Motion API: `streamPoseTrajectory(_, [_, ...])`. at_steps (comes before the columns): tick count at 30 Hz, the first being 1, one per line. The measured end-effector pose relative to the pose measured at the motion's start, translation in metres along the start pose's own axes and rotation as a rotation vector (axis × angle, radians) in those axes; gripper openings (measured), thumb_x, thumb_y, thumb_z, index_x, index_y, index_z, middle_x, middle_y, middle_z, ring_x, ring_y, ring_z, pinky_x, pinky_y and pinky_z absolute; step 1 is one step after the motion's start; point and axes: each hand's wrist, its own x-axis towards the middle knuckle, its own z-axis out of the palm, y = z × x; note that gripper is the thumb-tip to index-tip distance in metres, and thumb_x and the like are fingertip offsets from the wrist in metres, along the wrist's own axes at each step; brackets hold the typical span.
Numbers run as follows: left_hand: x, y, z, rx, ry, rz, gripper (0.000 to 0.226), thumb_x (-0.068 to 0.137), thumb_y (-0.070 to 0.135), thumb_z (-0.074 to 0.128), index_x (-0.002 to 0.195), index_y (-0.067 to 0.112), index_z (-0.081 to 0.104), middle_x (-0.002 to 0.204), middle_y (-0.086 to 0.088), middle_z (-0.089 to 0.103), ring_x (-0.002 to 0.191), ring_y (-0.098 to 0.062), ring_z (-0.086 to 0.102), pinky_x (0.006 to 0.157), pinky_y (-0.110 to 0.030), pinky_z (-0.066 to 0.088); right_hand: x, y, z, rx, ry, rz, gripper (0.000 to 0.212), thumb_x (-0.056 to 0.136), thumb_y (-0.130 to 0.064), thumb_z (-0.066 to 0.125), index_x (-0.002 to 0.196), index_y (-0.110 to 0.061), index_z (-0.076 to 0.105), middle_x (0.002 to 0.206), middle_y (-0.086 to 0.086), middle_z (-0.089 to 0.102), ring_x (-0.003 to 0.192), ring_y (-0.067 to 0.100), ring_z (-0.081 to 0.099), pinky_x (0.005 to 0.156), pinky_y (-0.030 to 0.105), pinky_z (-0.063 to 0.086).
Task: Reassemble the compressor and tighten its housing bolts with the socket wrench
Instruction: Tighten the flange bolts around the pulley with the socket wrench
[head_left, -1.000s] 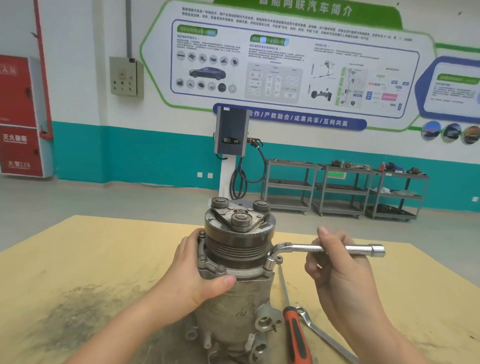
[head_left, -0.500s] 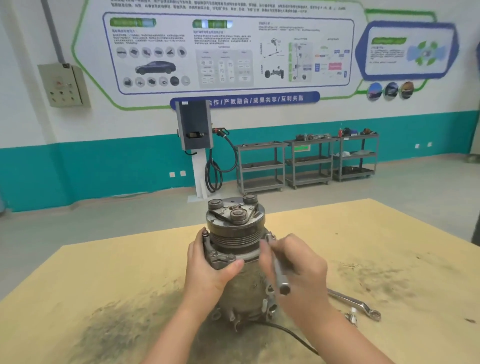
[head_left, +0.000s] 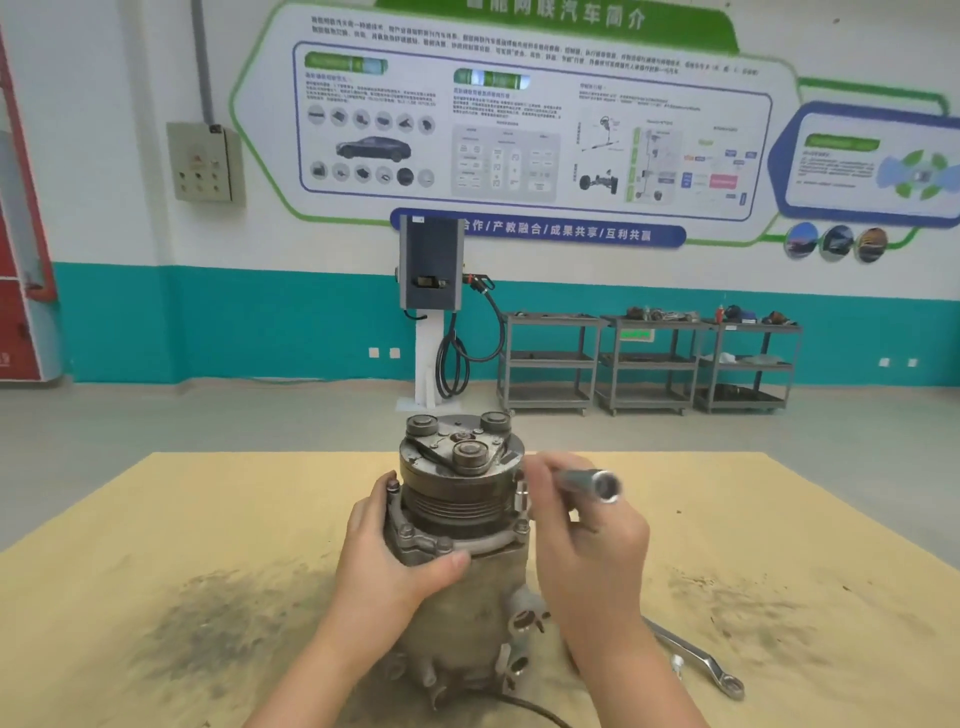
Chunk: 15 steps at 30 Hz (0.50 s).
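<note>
The right hand (head_left: 587, 545) curls its fingers round the wrench (head_left: 587, 483), handle pointing toward the camera beside the compressor's (head_left: 462, 519) right-side bolt, while left fingers (head_left: 363, 525) wrap the housing.

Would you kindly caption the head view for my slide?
Left hand steadies upright compressor; right hand holds socket wrench at a housing bolt.

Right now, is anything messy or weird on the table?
Yes. Dark grimy smudges stain the yellow tabletop left and right of the compressor. A ring spanner lies loose by the right hand. Nothing looks broken.
</note>
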Motion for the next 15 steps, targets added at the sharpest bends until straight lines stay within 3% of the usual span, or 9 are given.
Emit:
streamPoseTrajectory(1, [-0.001,-0.001,-0.005,-0.006,-0.041,-0.005,0.105,0.039,0.055,0.082,0.135,0.045,0.042,0.124,0.023,0.050,0.117,0.002,0.054,0.106,-0.032,0.044,0.001,0.000,-0.004,0.031,0.064,0.111,0.028,0.097,-0.045,0.048,0.078,-0.033,0.064,0.057,-0.009,0.057,0.051,0.000,0.053,0.050,0.015,0.043])
streamPoseTrajectory(5, [-0.008,-0.005,-0.016,-0.035,-0.160,-0.015,0.116,0.041,0.068,0.085,0.143,0.044,0.034,0.145,0.021,0.045,0.131,0.000,0.048,0.113,-0.035,0.039,-0.005,0.012,-0.017,0.348,0.237,0.589,0.037,0.096,-0.049,0.047,0.078,-0.022,0.065,0.051,0.006,0.058,0.038,0.013,0.048,0.043,0.017,0.042])
streamPoseTrajectory(8, [-0.014,-0.015,-0.014,-0.104,-0.139,-0.032,0.119,0.030,0.063,0.089,0.134,0.041,0.036,0.149,0.013,0.040,0.125,0.005,0.052,0.101,-0.017,0.044,-0.010,0.023,-0.019,0.568,0.339,0.791,0.037,0.089,-0.041,0.049,0.075,-0.009,0.062,0.043,0.007,0.049,0.033,0.016,0.039,0.037,0.016,0.034])
streamPoseTrajectory(9, [-0.015,-0.019,-0.014,-0.117,-0.155,-0.041,0.131,0.023,0.065,0.090,0.138,0.038,0.034,0.151,0.010,0.039,0.127,0.000,0.052,0.102,-0.019,0.044,-0.010,0.026,-0.019,0.624,0.359,0.818,0.037,0.092,-0.036,0.048,0.075,-0.006,0.061,0.041,0.007,0.046,0.031,0.016,0.036,0.037,0.016,0.032])
streamPoseTrajectory(12, [-0.012,-0.030,-0.013,-0.143,-0.205,-0.070,0.150,0.018,0.057,0.095,0.148,0.031,0.026,0.153,0.000,0.038,0.132,-0.022,0.052,0.111,-0.045,0.041,-0.007,0.031,-0.020,0.651,0.293,0.805,0.044,0.099,-0.027,0.045,0.064,-0.015,0.067,0.040,0.008,0.045,0.031,0.016,0.034,0.037,0.018,0.031])
streamPoseTrajectory(13, [-0.010,-0.032,-0.013,-0.171,-0.216,-0.072,0.150,0.018,0.054,0.097,0.148,0.030,0.026,0.152,-0.002,0.040,0.130,-0.023,0.054,0.110,-0.046,0.041,-0.005,0.031,-0.021,0.641,0.264,0.789,0.045,0.099,-0.028,0.045,0.063,-0.017,0.068,0.041,0.008,0.046,0.032,0.016,0.035,0.037,0.020,0.030])
streamPoseTrajectory(15, [-0.008,-0.035,-0.012,-0.213,-0.233,-0.077,0.147,0.019,0.054,0.097,0.147,0.029,0.029,0.143,0.000,0.052,0.121,-0.016,0.061,0.102,-0.035,0.049,-0.003,0.029,-0.023,0.650,0.228,0.770,0.042,0.097,-0.030,0.046,0.063,-0.019,0.069,0.042,0.008,0.048,0.032,0.016,0.036,0.038,0.024,0.029])
